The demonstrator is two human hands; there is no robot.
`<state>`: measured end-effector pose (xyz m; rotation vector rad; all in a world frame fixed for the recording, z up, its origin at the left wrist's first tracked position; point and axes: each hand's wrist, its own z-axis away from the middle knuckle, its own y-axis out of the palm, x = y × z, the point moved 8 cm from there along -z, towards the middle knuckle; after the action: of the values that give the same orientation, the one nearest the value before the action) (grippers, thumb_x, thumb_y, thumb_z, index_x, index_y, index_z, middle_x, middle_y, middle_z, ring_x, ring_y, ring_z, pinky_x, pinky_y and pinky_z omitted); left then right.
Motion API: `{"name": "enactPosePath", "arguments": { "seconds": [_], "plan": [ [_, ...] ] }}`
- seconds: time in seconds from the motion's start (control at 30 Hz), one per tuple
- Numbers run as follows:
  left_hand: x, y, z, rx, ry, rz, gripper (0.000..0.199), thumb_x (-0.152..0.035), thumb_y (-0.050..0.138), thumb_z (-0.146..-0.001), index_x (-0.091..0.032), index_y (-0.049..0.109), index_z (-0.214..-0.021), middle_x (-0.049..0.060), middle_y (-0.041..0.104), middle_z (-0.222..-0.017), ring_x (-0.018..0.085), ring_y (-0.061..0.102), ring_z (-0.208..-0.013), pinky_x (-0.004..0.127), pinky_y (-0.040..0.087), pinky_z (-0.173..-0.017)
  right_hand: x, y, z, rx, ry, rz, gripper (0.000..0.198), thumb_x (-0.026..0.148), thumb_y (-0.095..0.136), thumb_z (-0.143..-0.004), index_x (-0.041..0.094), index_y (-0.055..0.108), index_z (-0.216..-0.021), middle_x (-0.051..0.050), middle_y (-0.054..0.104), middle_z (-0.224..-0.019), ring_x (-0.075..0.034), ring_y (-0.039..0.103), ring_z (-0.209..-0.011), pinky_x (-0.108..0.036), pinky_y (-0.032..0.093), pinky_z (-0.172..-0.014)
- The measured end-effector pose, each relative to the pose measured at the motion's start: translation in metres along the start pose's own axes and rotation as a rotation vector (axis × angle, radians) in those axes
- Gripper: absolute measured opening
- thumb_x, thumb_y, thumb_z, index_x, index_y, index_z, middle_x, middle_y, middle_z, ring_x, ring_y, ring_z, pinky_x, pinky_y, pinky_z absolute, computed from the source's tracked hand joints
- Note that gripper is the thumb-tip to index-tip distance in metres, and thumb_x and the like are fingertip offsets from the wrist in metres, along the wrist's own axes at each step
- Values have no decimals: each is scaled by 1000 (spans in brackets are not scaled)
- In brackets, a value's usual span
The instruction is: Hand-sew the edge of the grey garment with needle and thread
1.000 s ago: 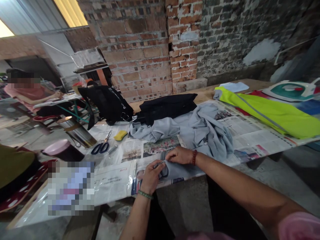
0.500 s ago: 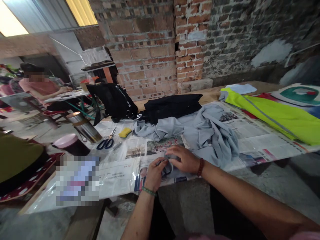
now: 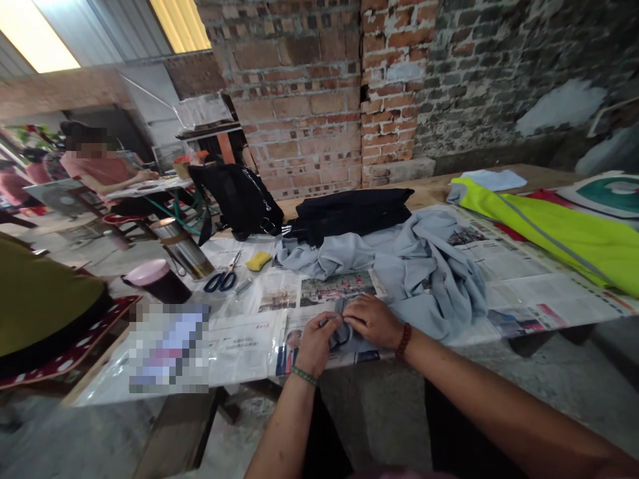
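At the table's near edge, my left hand (image 3: 318, 340) pinches a small folded part of grey cloth between thumb and fingers. My right hand (image 3: 373, 322) is closed on the same fold, its fingertips almost meeting those of the left. The rest of the grey cloth (image 3: 424, 263) lies crumpled on the table, to the right of and beyond my hands. Anything small between the fingertips is too fine to make out. A yellow sponge (image 3: 258, 261) and dark-handled scissors (image 3: 223, 278) lie further left.
Newspaper under clear plastic covers the table (image 3: 234, 366). A steel flask (image 3: 184, 249), a lidded mug (image 3: 158, 282) and a black bag (image 3: 237, 199) stand left. Dark folded cloth (image 3: 354, 209) lies behind; a neon-yellow garment (image 3: 554, 229) and an iron (image 3: 606, 193) are right. Someone sits far left.
My hands have drawn closer together at the fold, the right fingers lowering into a pinch. The whole view has shifted slightly, so things appear further right.
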<state>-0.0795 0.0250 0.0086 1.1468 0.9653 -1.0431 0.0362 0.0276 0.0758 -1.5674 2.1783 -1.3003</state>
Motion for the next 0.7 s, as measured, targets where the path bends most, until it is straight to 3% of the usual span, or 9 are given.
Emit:
{"name": "enactPosePath", "arguments": {
  "seconds": [0.7],
  "plan": [
    [-10, 2, 4, -44, 52, -35, 12, -23, 71, -55, -15, 67, -63, 0, 64, -64, 11, 53, -65, 21, 40, -65, 0, 7, 2, -34, 56, -66, 8, 16, 52, -79, 16, 57, -85, -6, 64, -88, -17, 54, -83, -31, 35, -76]
  ]
}}
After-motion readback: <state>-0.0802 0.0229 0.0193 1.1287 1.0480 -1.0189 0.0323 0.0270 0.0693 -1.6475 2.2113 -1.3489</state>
